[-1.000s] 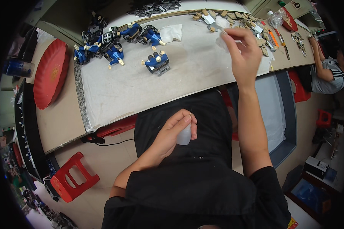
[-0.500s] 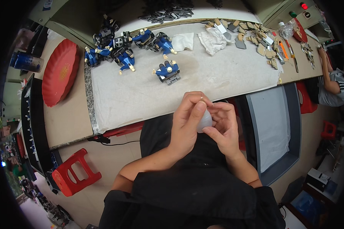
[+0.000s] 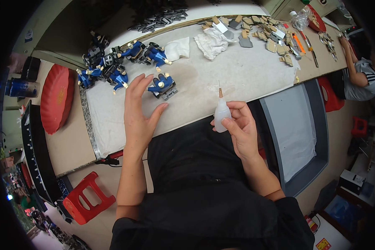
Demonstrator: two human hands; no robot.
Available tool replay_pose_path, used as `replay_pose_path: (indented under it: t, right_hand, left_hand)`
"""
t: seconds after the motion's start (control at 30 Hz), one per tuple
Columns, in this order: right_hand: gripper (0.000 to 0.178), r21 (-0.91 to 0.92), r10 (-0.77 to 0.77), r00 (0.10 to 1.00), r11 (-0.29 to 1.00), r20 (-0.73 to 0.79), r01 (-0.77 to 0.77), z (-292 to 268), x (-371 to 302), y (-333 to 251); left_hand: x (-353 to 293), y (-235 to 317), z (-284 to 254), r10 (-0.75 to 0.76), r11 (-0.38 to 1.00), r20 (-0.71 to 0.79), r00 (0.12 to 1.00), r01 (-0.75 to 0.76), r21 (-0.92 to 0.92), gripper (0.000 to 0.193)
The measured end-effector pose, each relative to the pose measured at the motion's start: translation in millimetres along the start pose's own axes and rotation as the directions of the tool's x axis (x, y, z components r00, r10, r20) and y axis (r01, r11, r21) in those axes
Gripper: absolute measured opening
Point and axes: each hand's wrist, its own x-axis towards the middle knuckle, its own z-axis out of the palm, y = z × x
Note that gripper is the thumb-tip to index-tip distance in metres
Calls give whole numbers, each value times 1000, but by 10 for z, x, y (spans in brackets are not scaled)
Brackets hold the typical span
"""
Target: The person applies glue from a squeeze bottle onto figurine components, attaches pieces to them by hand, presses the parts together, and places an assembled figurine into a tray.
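Note:
My right hand (image 3: 242, 127) grips a translucent white squeeze bottle (image 3: 223, 114) with a thin needle tip, held upright at the table's front edge. To the left, my left hand (image 3: 139, 108) is raised over the table with thumb and fingers spread, nothing between them. Just beyond its fingers sits a toy figure in blue (image 3: 161, 84) on a small grey and black vehicle part. Farther back at the left, several more blue toy figures (image 3: 117, 76) with black wheeled parts lie in a cluster. A gap shows between my left hand and the nearest figure's base.
White cloths (image 3: 212, 43) lie at the back of the table. Tan and grey plastic pieces (image 3: 272, 45) are heaped at the back right, beside an orange cutter (image 3: 298, 43). A red tray (image 3: 57, 100) stands left, a grey bin (image 3: 321, 158) right. Another person (image 3: 364, 77) sits far right.
My hands have parted. The left has let go of the bottle top and moved left toward the nearest figure, opening. The bottle's needle tip is now uncovered in my right hand.

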Motion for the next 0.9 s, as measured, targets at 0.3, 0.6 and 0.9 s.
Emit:
replay_pose_path:
  t: [0.3,0.6,0.9]
  right_hand:
    - [31,31,33,999,999,-11,-33,3,8,-49]
    - [29,-188,-282,952,948,-115,258,-23,166,-135]
    - [34,-204,-448,889,883,-97,423,31,304,9]
  left_hand:
    - [12,-23,107,-18,998,56,998,21,-63,54]
    - [55,-35,155,-10,999,-18,1000,9,-37,46]
    - [71,-69,193,-22,994,-43,999,17,-109,49]
